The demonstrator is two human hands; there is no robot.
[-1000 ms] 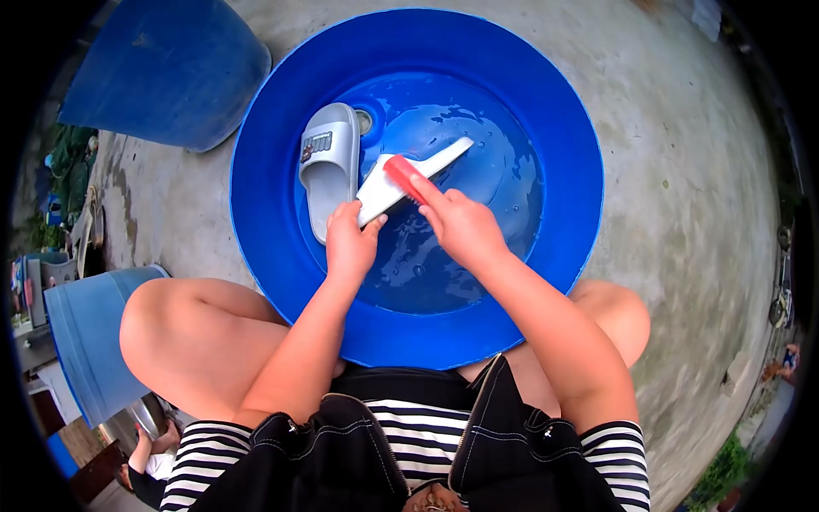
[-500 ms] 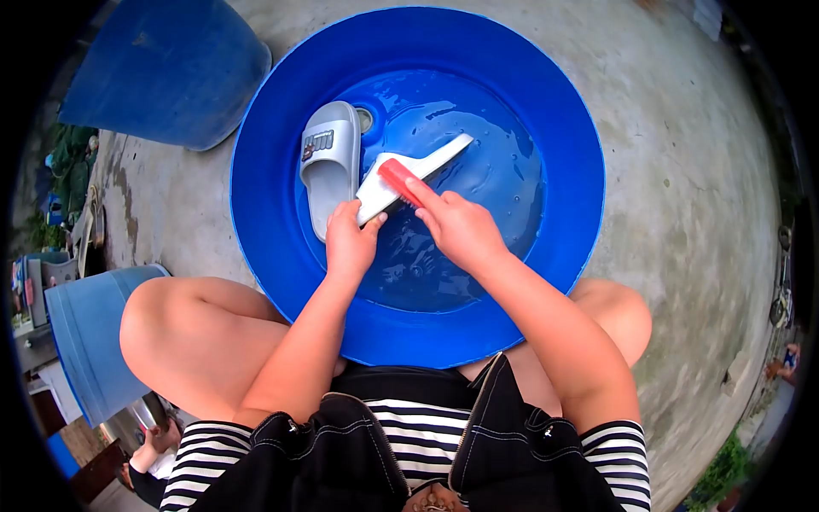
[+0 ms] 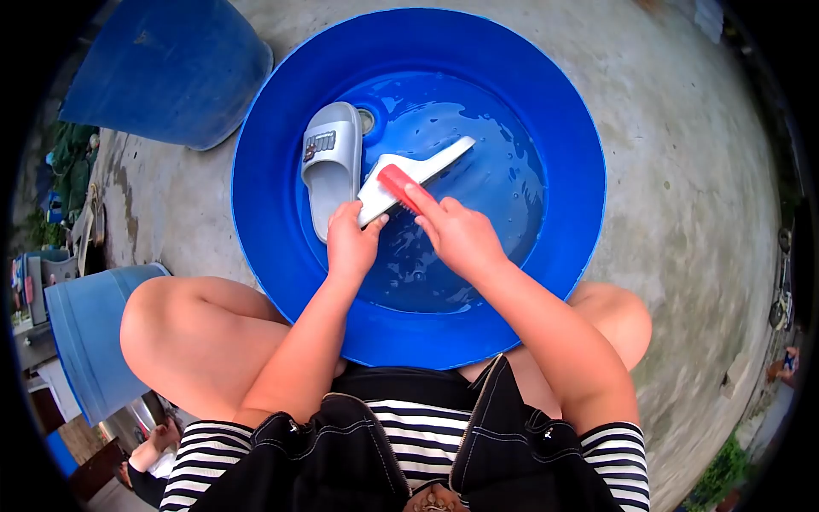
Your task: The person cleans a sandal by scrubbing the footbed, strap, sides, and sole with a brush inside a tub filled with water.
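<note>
Inside a round blue tub (image 3: 264, 179) with shallow water (image 3: 486, 196), my left hand (image 3: 352, 243) grips the near end of a white slipper (image 3: 444, 158) turned on its side. My right hand (image 3: 465, 235) is closed around a red brush (image 3: 397, 180), its bristles against the slipper. A second slipper (image 3: 331, 162), grey with a decorated strap, lies right way up to the left of my left hand. The slipper's far end points up and to the right.
A dark blue barrel (image 3: 171, 77) stands at the upper left, and a lighter blue bucket (image 3: 102, 333) is beside my left knee. Concrete ground (image 3: 699, 222) surrounds the tub. Part of another person (image 3: 155, 448) shows at the lower left.
My right hand and the brush have shifted very slightly down along the slipper. The left hand keeps its hold, and the grey slipper stays in place.
</note>
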